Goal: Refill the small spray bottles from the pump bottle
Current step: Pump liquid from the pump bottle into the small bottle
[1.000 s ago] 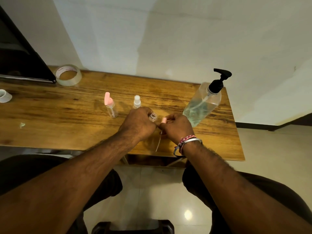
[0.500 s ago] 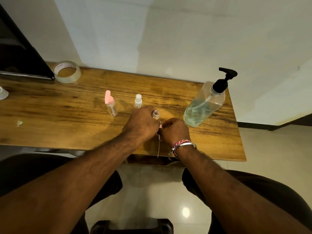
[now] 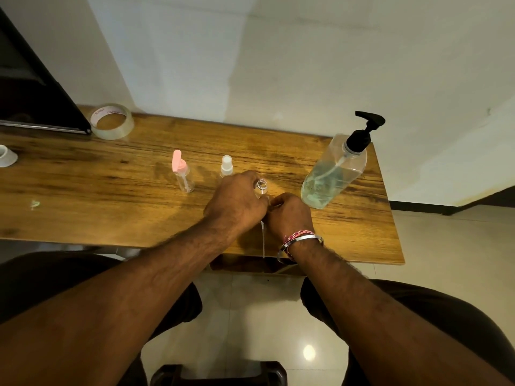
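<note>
My left hand [image 3: 237, 203] grips a small clear spray bottle [image 3: 261, 187] whose open threaded neck shows above my fingers. My right hand [image 3: 289, 214] is curled around that bottle's removed spray head; only its thin dip tube [image 3: 262, 239] shows, hanging down between my hands. A large clear pump bottle [image 3: 331, 176] with a black pump and greenish liquid stands to the right on the wooden table [image 3: 111, 207]. Two more small bottles stand behind my left hand: one with a pink cap [image 3: 182, 174], one with a white cap [image 3: 226, 166].
A roll of clear tape [image 3: 112, 121] lies at the back left beside a dark laptop-like object [image 3: 33, 101]. A small white item [image 3: 7, 156] sits at the left edge. The table's right edge is just past the pump bottle.
My right hand has closed over the pink spray head, which no longer shows, and drawn in against my left hand. The dip tube now hangs straighter.
</note>
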`<control>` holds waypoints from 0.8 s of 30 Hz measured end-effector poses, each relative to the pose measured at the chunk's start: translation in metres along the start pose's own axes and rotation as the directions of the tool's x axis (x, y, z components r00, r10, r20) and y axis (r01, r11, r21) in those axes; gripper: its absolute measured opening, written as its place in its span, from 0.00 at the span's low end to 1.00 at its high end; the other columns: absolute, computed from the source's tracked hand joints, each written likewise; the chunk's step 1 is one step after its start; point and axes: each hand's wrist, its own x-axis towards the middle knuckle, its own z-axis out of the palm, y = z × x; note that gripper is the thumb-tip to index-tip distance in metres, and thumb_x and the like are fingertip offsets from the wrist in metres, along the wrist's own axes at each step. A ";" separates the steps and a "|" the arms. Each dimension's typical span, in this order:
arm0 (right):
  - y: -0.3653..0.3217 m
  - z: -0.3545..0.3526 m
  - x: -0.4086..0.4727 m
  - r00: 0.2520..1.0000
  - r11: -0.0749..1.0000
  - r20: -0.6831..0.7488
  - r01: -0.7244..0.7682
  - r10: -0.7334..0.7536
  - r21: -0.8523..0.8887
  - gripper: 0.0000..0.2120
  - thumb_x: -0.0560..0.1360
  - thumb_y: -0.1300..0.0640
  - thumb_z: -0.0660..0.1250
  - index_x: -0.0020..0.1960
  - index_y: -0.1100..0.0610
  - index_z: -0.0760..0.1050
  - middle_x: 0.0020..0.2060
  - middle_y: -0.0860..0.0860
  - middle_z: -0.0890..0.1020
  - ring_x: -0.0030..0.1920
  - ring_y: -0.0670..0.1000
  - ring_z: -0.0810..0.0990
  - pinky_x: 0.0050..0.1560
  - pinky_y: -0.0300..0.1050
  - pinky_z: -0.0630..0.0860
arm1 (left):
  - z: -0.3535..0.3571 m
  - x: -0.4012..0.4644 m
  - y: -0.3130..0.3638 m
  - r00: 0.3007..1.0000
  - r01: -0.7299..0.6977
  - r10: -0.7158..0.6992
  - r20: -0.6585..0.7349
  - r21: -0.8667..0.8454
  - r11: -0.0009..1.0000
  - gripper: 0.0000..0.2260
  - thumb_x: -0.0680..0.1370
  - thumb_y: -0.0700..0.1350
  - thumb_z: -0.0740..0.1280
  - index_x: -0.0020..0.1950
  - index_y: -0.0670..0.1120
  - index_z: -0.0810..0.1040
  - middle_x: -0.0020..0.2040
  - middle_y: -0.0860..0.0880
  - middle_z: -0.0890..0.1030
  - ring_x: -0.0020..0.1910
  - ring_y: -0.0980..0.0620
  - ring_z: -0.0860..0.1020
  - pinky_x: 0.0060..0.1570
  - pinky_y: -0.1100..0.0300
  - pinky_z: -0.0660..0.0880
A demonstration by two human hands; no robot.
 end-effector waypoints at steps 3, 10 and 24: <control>-0.004 -0.005 -0.001 1.000 1.000 -0.021 0.021 -0.022 -0.018 0.14 0.74 0.53 0.74 0.57 0.59 0.82 0.49 0.56 0.86 0.49 0.55 0.85 0.48 0.49 0.83 | -0.002 -0.002 0.003 1.000 -0.030 0.030 -0.005 0.021 0.999 0.15 0.78 0.48 0.75 0.64 0.50 0.82 0.51 0.54 0.84 0.49 0.53 0.82 0.51 0.49 0.84; -0.023 -0.047 -0.006 0.993 0.997 -0.098 0.071 -0.069 0.016 0.13 0.72 0.58 0.72 0.56 0.55 0.83 0.47 0.51 0.87 0.48 0.51 0.85 0.45 0.41 0.80 | -0.013 -0.005 0.029 0.988 -0.126 0.120 -0.093 -0.052 0.991 0.07 0.77 0.52 0.73 0.53 0.53 0.82 0.44 0.57 0.82 0.44 0.56 0.80 0.40 0.58 0.77; -0.041 -0.163 -0.030 0.917 0.934 -0.394 0.190 -0.058 0.303 0.04 0.75 0.55 0.72 0.41 0.50 0.83 0.36 0.48 0.86 0.35 0.46 0.86 0.36 0.40 0.83 | -0.007 0.004 0.098 0.918 -0.358 0.295 -0.267 -0.232 0.904 0.19 0.78 0.53 0.74 0.69 0.57 0.80 0.47 0.54 0.79 0.45 0.56 0.81 0.45 0.57 0.81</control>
